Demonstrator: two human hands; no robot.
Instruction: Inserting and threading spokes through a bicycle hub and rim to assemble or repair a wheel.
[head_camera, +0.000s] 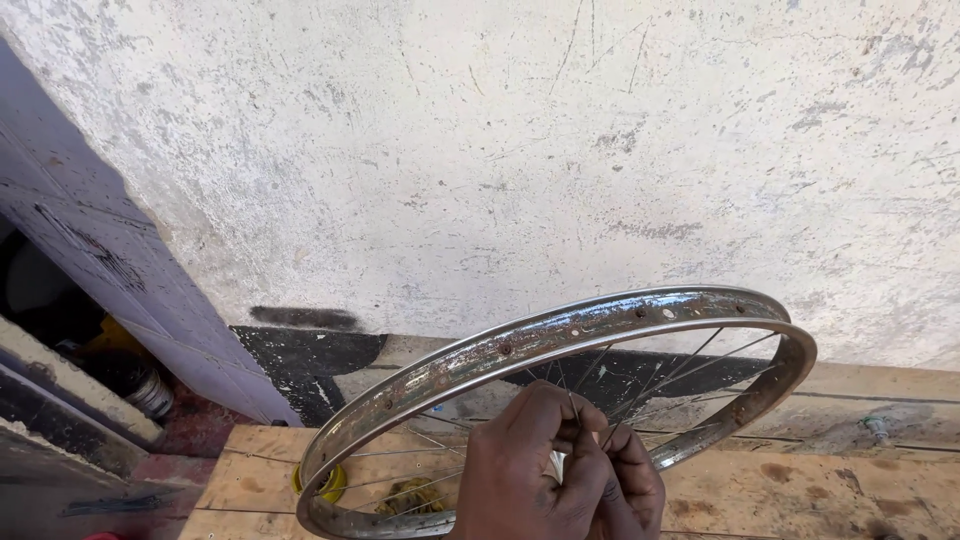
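Rusty bicycle wheel rim, bare of tyre, tilted above wooden planks and close against a scuffed whitewashed wall; spoke holes dotted along its inner channel, brown corrosion spread over the chrome. Thin spokes fanned from the rim down toward the centre, several crossing just above the hands. Left hand curled into a loose fist inside the rim, fingertips pinched together around a spoke, with something small and pale just visible between the fingers. Right hand tucked behind and beside the left, fingers folded inward and touching it; what it grips, impossible to tell. Hub hidden behind both hands. Below the rim's lower left edge, a yellow ring-shaped object on the planks, and a yellowish tangle seen through the spokes. Further left, a purple door frame slanting down, with a dark opening holding a cylindrical can.
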